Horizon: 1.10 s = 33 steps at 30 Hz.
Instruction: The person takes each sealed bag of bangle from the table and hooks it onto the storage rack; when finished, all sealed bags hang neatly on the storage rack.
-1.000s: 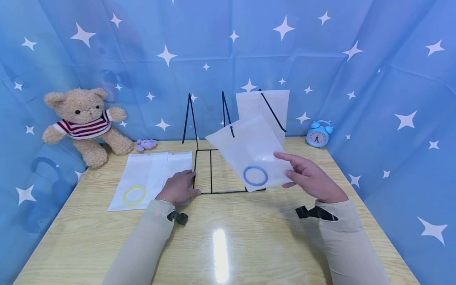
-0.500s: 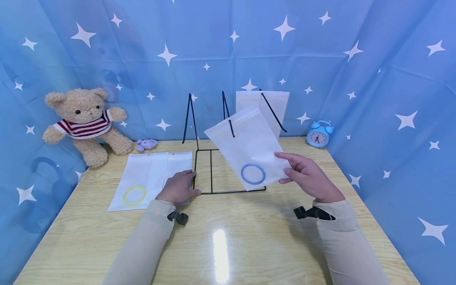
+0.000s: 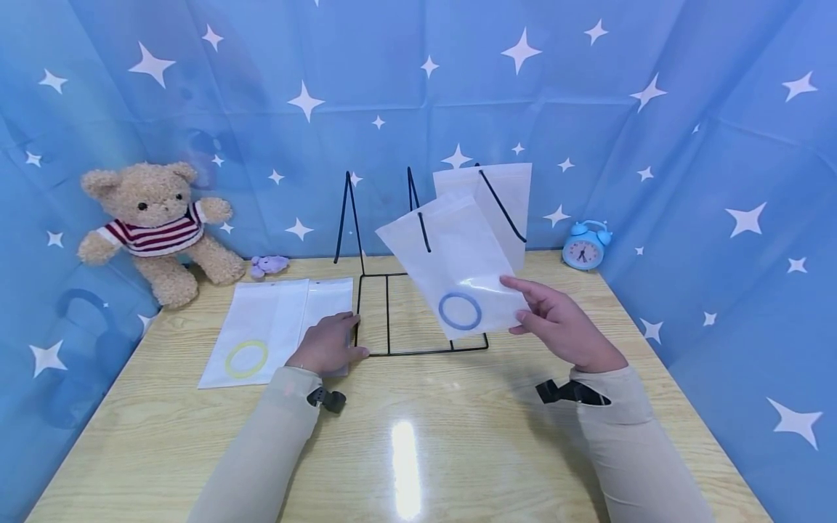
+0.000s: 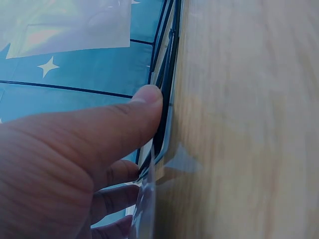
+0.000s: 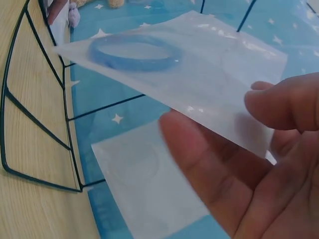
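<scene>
My right hand (image 3: 567, 325) pinches the lower right corner of a translucent white zip bag (image 3: 467, 250) with a blue ring (image 3: 460, 311) inside. The bag is tilted, its top edge at the middle prong of a black wire rack (image 3: 428, 354); the prong's front end shows over the bag. In the right wrist view, thumb and fingers hold the bag's edge between them. My left hand (image 3: 327, 343) holds the rack's front left corner, and in the left wrist view the thumb (image 4: 149, 97) lies against the black wire. A second white bag (image 3: 516, 192) hangs on the right prong.
Left of the rack, a bag with a yellow ring (image 3: 246, 359) lies on the table, overlapping another bag (image 3: 332, 294) partly under my left hand. A teddy bear (image 3: 157, 211), a small purple toy (image 3: 268, 265) and a blue alarm clock (image 3: 583, 247) stand near the starry curtain.
My right hand has moved slightly up and left, and the lower part of the bag with the blue ring has risen with it. The left hand stays at the rack.
</scene>
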Each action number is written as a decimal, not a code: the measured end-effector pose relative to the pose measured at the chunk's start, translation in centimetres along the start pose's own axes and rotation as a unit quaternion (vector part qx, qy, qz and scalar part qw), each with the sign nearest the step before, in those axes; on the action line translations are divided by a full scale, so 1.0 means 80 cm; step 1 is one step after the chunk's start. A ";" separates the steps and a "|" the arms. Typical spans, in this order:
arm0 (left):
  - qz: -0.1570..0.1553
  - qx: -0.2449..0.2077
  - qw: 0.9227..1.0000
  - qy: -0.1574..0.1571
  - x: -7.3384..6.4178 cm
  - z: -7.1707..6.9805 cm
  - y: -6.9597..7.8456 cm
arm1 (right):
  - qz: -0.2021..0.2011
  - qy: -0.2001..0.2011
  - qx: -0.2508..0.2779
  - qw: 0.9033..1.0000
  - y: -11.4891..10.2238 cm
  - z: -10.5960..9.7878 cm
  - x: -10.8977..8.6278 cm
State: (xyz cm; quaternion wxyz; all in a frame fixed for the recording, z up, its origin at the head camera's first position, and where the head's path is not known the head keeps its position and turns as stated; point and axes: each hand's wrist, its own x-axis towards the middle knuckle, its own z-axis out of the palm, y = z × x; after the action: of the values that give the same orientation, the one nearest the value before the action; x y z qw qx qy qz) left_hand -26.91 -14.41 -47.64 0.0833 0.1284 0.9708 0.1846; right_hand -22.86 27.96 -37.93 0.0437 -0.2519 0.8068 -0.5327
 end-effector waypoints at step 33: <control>-0.004 0.000 1.000 -0.005 0.000 -0.001 0.002 | -0.008 0.020 0.002 1.000 0.015 0.019 0.011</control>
State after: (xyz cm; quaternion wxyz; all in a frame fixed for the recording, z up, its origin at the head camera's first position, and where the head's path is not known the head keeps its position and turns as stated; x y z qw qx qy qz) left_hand -26.92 -14.30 -47.51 0.0885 0.1257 0.9709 0.1835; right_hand -23.52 26.68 -39.45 0.0238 -0.2474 0.8043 -0.5397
